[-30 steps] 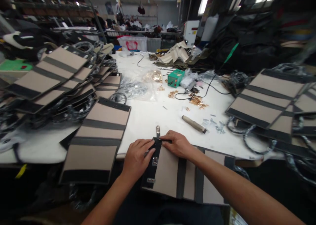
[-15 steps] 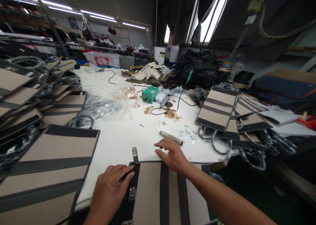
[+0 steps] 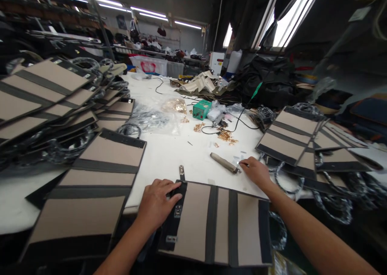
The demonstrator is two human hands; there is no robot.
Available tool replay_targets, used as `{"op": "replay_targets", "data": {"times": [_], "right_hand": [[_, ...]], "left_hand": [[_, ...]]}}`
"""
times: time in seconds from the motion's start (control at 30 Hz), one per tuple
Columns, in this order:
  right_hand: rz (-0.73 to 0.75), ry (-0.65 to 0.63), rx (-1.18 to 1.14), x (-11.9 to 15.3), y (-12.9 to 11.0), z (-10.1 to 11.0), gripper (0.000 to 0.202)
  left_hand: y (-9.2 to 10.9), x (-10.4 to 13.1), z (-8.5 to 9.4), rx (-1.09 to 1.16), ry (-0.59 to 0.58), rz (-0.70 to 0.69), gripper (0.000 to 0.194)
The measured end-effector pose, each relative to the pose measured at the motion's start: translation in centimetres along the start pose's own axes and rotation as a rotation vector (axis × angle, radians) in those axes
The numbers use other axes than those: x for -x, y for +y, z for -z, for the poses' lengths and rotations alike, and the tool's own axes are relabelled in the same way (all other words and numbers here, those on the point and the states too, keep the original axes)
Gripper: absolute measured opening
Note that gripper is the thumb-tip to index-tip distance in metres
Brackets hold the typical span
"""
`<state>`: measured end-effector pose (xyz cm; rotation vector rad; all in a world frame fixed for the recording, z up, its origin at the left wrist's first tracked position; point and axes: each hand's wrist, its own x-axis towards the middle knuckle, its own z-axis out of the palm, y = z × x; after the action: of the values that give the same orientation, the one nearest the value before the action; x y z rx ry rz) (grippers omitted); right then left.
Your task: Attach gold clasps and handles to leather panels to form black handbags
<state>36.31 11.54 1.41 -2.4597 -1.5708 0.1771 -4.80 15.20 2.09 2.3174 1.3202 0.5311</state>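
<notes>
A beige bag panel [image 3: 222, 222] with dark bands lies at the table's near edge. My left hand [image 3: 159, 202] is on its upper left corner, thumb and forefinger pressed on the dark border. Beyond that corner sticks out a dark strap with a metal fitting [image 3: 182, 171]. Metal fittings [image 3: 178, 211] also sit along the border. My right hand [image 3: 256, 172] reaches past the panel to small silvery pieces [image 3: 238, 159], fingertips pinched together; what is between them is too small to make out. Close to its left lies a tool with a thick grey handle [image 3: 223, 163].
Similar panels with wrapped handles are piled at left [image 3: 54, 81] and right [image 3: 284, 134]; one large panel [image 3: 87, 186] lies near left. Further back are a green box [image 3: 202, 109] with a cord, gold-coloured hardware [image 3: 227, 136] and a clear plastic bag [image 3: 154, 120].
My right hand has moved right and away from the panel, past the handled tool to the small silvery pieces. The left hand stays on the panel's corner. The camera view has shifted.
</notes>
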Motion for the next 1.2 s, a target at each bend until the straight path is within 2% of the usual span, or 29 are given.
{"op": "replay_targets", "data": {"times": [0.17, 0.27, 0.33, 0.37, 0.43, 0.5, 0.6, 0.7, 0.87, 0.93, 1.0, 1.1, 1.2], "right_hand": [[0.061, -0.065, 0.082, -0.8, 0.3, 1.3, 0.023], [0.02, 0.001, -0.089, 0.2, -1.1, 2.6, 0.027], [0.004, 0.018, -0.33, 2.1, -3.9, 3.2, 0.03], [0.033, -0.022, -0.444, 3.4, -5.9, 3.3, 0.031], [0.2, -0.243, -0.609, 6.0, -10.6, 2.6, 0.032], [0.365, -0.427, -0.672, 8.0, -15.0, 1.1, 0.027], [0.407, -0.457, -0.631, 9.0, -19.3, -1.1, 0.021], [0.405, -0.428, -0.522, 8.5, -20.6, -1.9, 0.02], [0.407, -0.44, -0.49, 8.0, -20.2, -1.4, 0.019], [0.4, -0.365, -0.528, 8.4, -19.7, -1.7, 0.02], [0.403, -0.198, -0.512, 9.1, -19.0, -2.6, 0.02], [0.525, 0.048, -0.341, 10.8, -18.0, -4.4, 0.019], [0.645, 0.204, -0.22, 12.3, -17.4, -5.9, 0.023]], "left_hand": [[0.4, 0.3, -0.2, 0.022, 0.017, 0.028, 0.028], [0.4, 0.5, -0.3, 0.029, 0.026, 0.041, 0.031], [0.4, 0.5, -0.4, 0.024, 0.026, 0.04, 0.032], [0.4, 0.5, -0.4, 0.021, 0.026, 0.037, 0.031], [0.4, 0.5, -0.4, 0.016, 0.028, 0.035, 0.031], [0.5, 0.5, -0.3, 0.005, 0.03, 0.04, 0.031], [0.5, 0.5, -0.3, -0.012, 0.019, 0.042, 0.032], [0.5, 0.6, -0.3, -0.011, 0.018, 0.037, 0.033], [0.2, 0.8, -0.5, -0.005, 0.048, 0.024, 0.032], [0.1, 0.9, -0.7, 0.002, 0.063, 0.018, 0.032], [0.0, 1.0, -0.9, 0.008, 0.088, 0.01, 0.03], [0.0, 1.4, -1.3, -0.017, 0.133, -0.013, 0.026], [0.2, 2.0, -1.5, -0.098, 0.164, -0.053, 0.026]]}}
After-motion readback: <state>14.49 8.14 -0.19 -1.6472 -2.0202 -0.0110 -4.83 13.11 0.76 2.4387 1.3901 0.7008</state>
